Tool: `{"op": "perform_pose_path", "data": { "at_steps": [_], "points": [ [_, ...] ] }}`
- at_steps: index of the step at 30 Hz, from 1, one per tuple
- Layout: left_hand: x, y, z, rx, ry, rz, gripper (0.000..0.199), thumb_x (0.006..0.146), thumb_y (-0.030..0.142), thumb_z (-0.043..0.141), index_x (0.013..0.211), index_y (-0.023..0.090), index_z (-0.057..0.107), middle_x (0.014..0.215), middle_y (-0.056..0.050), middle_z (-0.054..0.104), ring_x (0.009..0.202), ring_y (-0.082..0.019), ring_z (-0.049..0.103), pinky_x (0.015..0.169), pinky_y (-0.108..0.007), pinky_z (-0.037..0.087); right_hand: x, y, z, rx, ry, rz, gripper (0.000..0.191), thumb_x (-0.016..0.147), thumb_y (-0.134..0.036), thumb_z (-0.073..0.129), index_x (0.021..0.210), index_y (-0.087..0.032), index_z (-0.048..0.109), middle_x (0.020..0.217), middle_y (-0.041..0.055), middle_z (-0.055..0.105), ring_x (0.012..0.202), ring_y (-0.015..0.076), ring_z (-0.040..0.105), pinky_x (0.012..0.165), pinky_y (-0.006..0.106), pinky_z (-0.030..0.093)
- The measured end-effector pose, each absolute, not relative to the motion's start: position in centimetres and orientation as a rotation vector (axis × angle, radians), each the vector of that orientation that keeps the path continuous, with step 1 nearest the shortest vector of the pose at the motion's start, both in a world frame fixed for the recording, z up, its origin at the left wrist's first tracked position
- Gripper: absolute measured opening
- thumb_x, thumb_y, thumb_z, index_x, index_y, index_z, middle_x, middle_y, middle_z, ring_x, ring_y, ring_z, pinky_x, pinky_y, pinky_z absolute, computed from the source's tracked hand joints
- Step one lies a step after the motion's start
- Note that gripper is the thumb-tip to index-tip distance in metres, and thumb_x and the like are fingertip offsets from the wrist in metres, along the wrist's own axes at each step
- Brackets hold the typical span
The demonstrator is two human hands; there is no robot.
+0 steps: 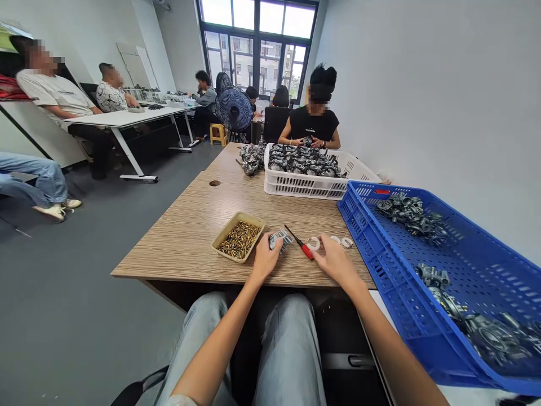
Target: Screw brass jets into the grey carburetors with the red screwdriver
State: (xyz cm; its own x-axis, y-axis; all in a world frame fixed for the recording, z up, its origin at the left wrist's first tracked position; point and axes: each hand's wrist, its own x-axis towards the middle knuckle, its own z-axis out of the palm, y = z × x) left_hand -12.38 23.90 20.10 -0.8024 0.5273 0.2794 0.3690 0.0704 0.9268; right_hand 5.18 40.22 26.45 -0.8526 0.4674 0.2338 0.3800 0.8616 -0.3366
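My left hand (267, 255) is closed around a small silver-grey metal carburetor part (279, 239), just right of a cream tub (216, 246) full of small brass pieces (240, 239). My right hand (336, 260) is at a white C-shaped piece (313, 243), which lies between its thumb and forefinger; the fingertips are partly hidden. Two more white C-shaped pieces, one of them the right-hand piece (347, 242), lie beyond the knuckles. Between my hands rests a screwdriver (305, 251) with a red and black handle, its shaft pointing away from me.
A blue crate (367, 242) with metal carburetors (412, 214) stands at my right. Further back, a white basket (291, 186) is piled with more, with loose ones (252, 158) beside it. A co-worker (315, 121) sits opposite. A fan (234, 108) stands behind the wooden table (177, 242).
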Motion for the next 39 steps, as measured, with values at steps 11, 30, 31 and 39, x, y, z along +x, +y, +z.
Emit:
{"op": "perform_pose_path", "data": {
  "at_steps": [11, 30, 31, 39],
  "points": [
    [-12.1, 23.9, 20.5, 0.989, 2.192, 1.704, 0.040, 0.096, 0.052, 0.062, 0.116, 0.018, 0.069, 0.105, -0.010, 0.079, 0.093, -0.024, 0.072, 0.088, -0.036, 0.055, 3.2, 35.5, 24.6, -0.432, -2.614, 0.272, 0.013, 0.102, -0.024, 0.055, 0.114, -0.022, 0.058, 0.112, 0.0093, 0.068, 0.109, 0.0265, 0.062, 0.094, 0.035, 0.049],
    [-12.2, 24.0, 20.5, 0.969, 2.148, 1.690, 0.040, 0.097, 0.054, 0.061, 0.111, 0.018, 0.071, 0.099, -0.008, 0.079, 0.087, -0.022, 0.072, 0.083, -0.032, 0.054, 3.0, 35.3, 22.4, -0.346, -2.602, 0.060, 0.033, 0.107, -0.023, 0.054, 0.140, -0.018, 0.056, 0.112, 0.0123, 0.071, 0.108, 0.0291, 0.064, 0.090, 0.039, 0.055],
    [-12.1, 24.0, 20.4, 0.961, 2.133, 1.692, 0.040, 0.097, 0.053, 0.061, 0.112, 0.018, 0.071, 0.098, -0.008, 0.079, 0.086, -0.022, 0.072, 0.081, -0.032, 0.055, 2.9, 35.3, 22.2, -0.336, -2.583, 0.047, 0.034, 0.107, -0.024, 0.055, 0.140, -0.019, 0.056, 0.110, 0.0120, 0.071, 0.107, 0.0292, 0.064, 0.088, 0.039, 0.055],
    [-12.0, 23.8, 20.7, 1.015, 2.148, 1.688, 0.038, 0.096, 0.054, 0.062, 0.105, 0.019, 0.072, 0.096, -0.007, 0.078, 0.085, -0.022, 0.071, 0.081, -0.032, 0.052, 2.7, 35.2, 21.2, -0.390, -2.524, 0.037, 0.017, 0.108, -0.031, 0.056, 0.119, -0.021, 0.063, 0.099, 0.0106, 0.070, 0.098, 0.0283, 0.067, 0.079, 0.036, 0.055]
  ]
}}
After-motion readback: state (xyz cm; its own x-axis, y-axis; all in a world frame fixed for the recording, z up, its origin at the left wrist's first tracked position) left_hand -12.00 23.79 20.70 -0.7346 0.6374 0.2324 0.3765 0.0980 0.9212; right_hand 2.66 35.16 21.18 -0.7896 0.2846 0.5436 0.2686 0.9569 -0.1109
